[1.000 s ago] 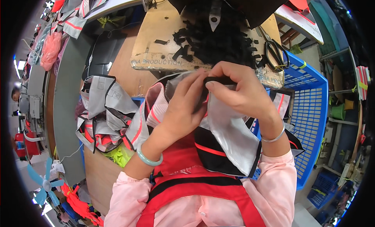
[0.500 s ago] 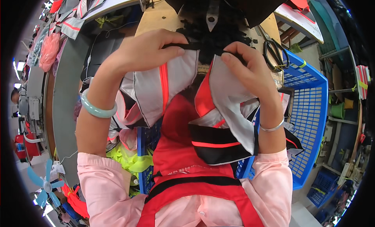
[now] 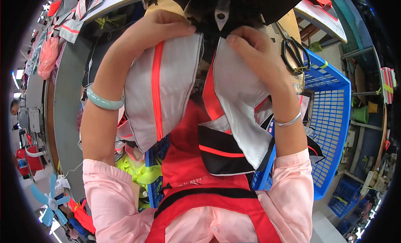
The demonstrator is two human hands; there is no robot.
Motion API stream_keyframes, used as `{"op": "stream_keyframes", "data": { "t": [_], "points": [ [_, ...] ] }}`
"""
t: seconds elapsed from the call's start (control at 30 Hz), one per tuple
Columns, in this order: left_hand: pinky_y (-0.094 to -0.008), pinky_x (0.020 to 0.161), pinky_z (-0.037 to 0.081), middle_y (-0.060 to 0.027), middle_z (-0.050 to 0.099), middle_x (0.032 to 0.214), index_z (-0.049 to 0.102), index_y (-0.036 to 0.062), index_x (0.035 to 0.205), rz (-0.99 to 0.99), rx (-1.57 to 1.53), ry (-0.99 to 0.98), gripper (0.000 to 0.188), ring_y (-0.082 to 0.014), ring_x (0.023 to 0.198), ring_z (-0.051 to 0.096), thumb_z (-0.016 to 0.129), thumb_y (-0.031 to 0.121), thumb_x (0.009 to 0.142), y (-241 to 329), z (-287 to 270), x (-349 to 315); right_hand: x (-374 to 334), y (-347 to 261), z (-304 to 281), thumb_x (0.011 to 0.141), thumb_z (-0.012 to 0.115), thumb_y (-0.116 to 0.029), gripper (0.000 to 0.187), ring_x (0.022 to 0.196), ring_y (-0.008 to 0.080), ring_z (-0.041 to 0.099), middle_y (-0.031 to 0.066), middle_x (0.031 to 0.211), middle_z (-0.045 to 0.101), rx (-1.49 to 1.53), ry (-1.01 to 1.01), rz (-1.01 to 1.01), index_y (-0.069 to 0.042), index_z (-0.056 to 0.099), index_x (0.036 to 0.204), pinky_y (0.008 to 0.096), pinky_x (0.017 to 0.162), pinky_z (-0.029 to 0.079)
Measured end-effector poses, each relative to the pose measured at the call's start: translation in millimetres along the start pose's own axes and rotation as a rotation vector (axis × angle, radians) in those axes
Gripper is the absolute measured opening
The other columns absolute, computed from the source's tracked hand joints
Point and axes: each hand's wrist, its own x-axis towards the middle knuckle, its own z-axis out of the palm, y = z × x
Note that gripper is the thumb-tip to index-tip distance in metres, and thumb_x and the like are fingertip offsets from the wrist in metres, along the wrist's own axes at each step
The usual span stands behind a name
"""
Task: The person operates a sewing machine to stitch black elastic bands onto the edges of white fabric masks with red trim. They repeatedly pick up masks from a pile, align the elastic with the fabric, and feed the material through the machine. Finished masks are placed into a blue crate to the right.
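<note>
My left hand [image 3: 156,27] pinches the top edge of a grey fabric panel with a red stripe [image 3: 161,88], held up close to the camera. Pinched in my right hand [image 3: 252,48] is the top of a second grey panel with red and black parts [image 3: 240,113]. Both panels hang down over my red apron [image 3: 188,159]. Between the two hands, at the top, sits a dark sewing machine head [image 3: 221,13]; what lies under it is hidden by the fabric.
A blue plastic basket [image 3: 330,109] stands at my right. Black scissors [image 3: 294,55] lie on the wooden table [image 3: 292,27] beyond my right hand. More grey and red cut pieces [image 3: 73,17] lie at the far left; a blue fan [image 3: 48,199] is low left.
Both hands have lifted from my lap toward the machine head and spread the fabric apart. The grey panels now hang open, one from each hand.
</note>
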Motion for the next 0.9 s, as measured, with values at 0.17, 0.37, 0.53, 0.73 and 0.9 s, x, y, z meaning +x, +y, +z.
{"op": "stream_keyframes", "data": {
  "t": [0.17,0.37,0.53,0.73,0.9],
  "points": [
    [-0.0189,0.082,0.045,-0.0005,0.066,0.091,0.066,-0.0004,0.098,0.014,-0.069,0.033,0.026,-0.0047,0.087,0.060,0.068,0.020,0.083,-3,-5,2,3,1,-1,0.086,0.057,-0.025,0.030,0.067,0.0090,0.051,0.0039,0.072,0.059,-0.027,0.010,-0.018,0.003,0.064,0.094,0.0262,0.062,0.043],
    [-0.0209,0.083,0.045,-0.0027,0.067,0.093,0.066,-0.0013,0.104,0.053,-0.004,0.086,0.033,-0.0081,0.088,0.061,0.066,0.025,0.083,-2,-8,8,2,-5,-1,0.086,0.058,-0.026,0.031,0.070,0.0090,0.052,0.0033,0.077,0.061,0.033,0.041,0.000,0.002,0.065,0.097,0.0254,0.065,0.044],
    [-0.0213,0.083,0.044,-0.0005,0.065,0.094,0.065,-0.0013,0.103,0.123,0.033,0.218,0.031,-0.0071,0.089,0.059,0.065,0.024,0.084,-9,-10,10,2,-2,-7,0.086,0.059,-0.025,0.029,0.072,0.0089,0.052,0.0021,0.078,0.061,0.020,0.094,-0.012,0.002,0.064,0.096,0.0256,0.066,0.044],
    [-0.0202,0.078,0.045,0.0033,0.063,0.090,0.064,-0.0017,0.101,0.171,0.041,-0.054,0.023,-0.0030,0.084,0.056,0.066,0.015,0.085,-5,-4,-23,-67,-23,-61,0.084,0.058,-0.021,0.024,0.069,0.0123,0.053,0.0043,0.074,0.060,-0.088,-0.172,-0.089,0.003,0.059,0.084,0.0261,0.064,0.043],
    [-0.0197,0.074,0.046,0.0012,0.065,0.087,0.066,-0.0003,0.101,0.116,0.070,-0.024,0.029,-0.0040,0.080,0.058,0.073,0.013,0.077,4,28,-45,-203,-36,-160,0.079,0.056,-0.009,0.010,0.061,0.0109,0.048,0.0016,0.066,0.051,-0.144,0.446,0.147,0.000,0.057,0.075,0.0239,0.057,0.036]
  ]
}}
